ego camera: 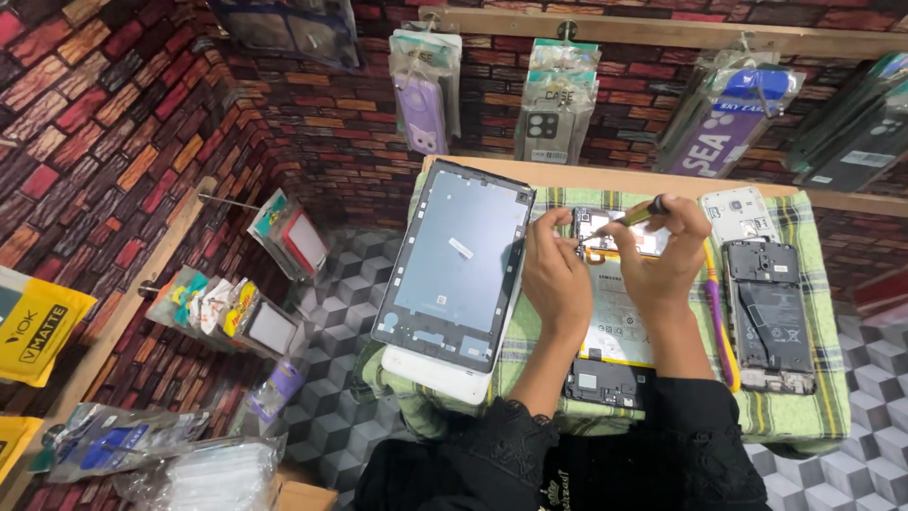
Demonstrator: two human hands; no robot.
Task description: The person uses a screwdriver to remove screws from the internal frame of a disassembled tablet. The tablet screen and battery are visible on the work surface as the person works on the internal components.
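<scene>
At the frame's centre, an opened phone on the green checked cloth is steadied by the left hand, fingers closed on its top edge, while a screwdriver is gripped by the right hand.

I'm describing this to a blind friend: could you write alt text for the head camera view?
Two hands work on an opened tablet lying on a green checked cloth: the right hand holds a screwdriver to its top edge, and the left hand steadies it. A detached tablet frame lies to the left, an opened phone to the right.
</scene>
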